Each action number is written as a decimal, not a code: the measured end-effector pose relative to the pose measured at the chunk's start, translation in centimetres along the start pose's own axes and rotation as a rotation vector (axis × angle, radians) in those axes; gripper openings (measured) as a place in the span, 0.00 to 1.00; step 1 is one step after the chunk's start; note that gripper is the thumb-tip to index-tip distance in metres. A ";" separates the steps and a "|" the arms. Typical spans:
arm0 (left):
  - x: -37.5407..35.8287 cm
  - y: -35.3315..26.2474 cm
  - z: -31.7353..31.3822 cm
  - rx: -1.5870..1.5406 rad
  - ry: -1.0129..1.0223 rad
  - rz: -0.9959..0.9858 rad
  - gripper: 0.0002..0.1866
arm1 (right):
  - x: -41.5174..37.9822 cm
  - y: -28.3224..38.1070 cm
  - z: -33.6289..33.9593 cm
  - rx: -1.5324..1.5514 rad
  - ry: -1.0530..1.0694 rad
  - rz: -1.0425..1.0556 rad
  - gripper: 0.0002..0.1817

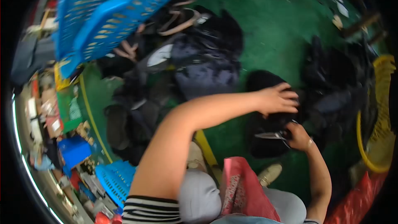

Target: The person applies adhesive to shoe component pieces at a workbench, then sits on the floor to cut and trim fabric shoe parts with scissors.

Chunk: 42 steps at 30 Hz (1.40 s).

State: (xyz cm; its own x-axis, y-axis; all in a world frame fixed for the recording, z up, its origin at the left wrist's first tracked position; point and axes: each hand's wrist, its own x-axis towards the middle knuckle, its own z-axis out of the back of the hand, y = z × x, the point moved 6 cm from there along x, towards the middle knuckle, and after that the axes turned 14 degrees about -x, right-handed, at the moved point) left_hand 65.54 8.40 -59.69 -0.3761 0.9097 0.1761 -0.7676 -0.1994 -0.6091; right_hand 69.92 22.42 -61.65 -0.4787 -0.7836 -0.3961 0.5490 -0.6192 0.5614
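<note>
My left hand (277, 100) reaches across with its fingers spread, over a dark, rounded, soft-looking item (265, 79) on the floor. Just below it my right hand (298, 137) is closed around the handles of a pair of scissors (268, 135). The metal blades point left, lying over the lower part of the dark item (269, 149). Blur and the dark colour hide the item's details, and my left hand covers its middle.
Dark bag-like items (207, 64) lie heaped on the green floor (269, 20) to the left, more (340, 79) to the right. A blue crate (124, 18) is tilted at upper left. A yellow basket (383, 99) stands at far right. Red cloth (248, 191) covers my lap.
</note>
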 end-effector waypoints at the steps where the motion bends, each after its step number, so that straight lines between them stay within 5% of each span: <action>1: 0.6 0.0 -1.4 -0.056 0.033 -0.039 0.49 | 0.2 0.9 0.6 0.034 -0.020 0.020 0.16; 4: 0.8 -0.5 -2.9 -0.366 -0.101 0.032 0.26 | 0.3 0.6 0.2 0.050 -0.090 0.097 0.15; 5: 0.4 -1.2 -2.9 -0.396 0.002 0.164 0.18 | 0.8 0.8 0.9 0.041 -0.097 0.118 0.15; 9: -6.6 -5.5 2.3 -0.270 -0.537 0.057 0.10 | 0.0 3.0 5.2 -0.108 -0.430 0.024 0.15; 11: -10.2 -7.9 2.3 -0.183 -0.427 0.423 0.13 | -0.1 3.7 6.6 -0.052 -0.648 -0.084 0.16; 12: -12.0 -8.5 3.8 -0.504 -0.589 0.652 0.14 | 0.3 4.7 7.5 -0.008 -0.770 -0.157 0.16; 14: -16.2 -8.9 2.4 -0.814 -0.788 0.945 0.13 | 0.5 6.1 8.2 0.108 -0.716 -0.244 0.14; 17: -21.4 -9.1 -0.9 -0.872 -0.877 1.138 0.13 | 1.7 8.4 4.9 0.526 -0.241 -0.122 0.17; 19: -21.9 -10.1 -0.5 -0.891 -0.869 1.141 0.13 | 0.6 9.9 0.4 0.816 0.284 -0.272 0.22; 20: -22.1 -10.4 -0.2 -0.886 -0.875 1.137 0.12 | 0.9 10.8 -0.3 0.507 0.137 0.009 0.30; 24: -22.2 -10.7 -0.6 -0.895 -0.882 1.073 0.12 | 0.6 11.0 -4.0 0.449 0.367 -0.185 0.38; 31: -20.9 -10.9 0.2 -0.785 -0.739 0.987 0.10 | 3.2 11.8 -3.8 0.531 0.313 -0.301 0.35; 35: -22.8 -6.9 3.3 -0.509 -0.623 0.868 0.10 | 1.8 11.7 -1.7 0.424 -0.083 -0.057 0.33; 38: -20.7 -7.2 2.9 -0.653 -0.474 0.789 0.10 | 0.5 10.2 -3.5 0.645 0.218 -0.314 0.34; 42: -19.4 -9.0 2.1 -0.702 -0.432 0.782 0.10 | 0.9 9.9 -3.8 0.519 0.132 -0.226 0.34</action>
State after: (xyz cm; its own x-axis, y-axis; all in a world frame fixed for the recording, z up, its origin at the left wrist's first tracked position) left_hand 78.69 -8.24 -55.99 -0.8762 0.3967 -0.2738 0.1659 -0.2852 -0.9440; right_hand 77.50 15.38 -59.22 -0.4371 -0.6553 -0.6160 0.0191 -0.6915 0.7221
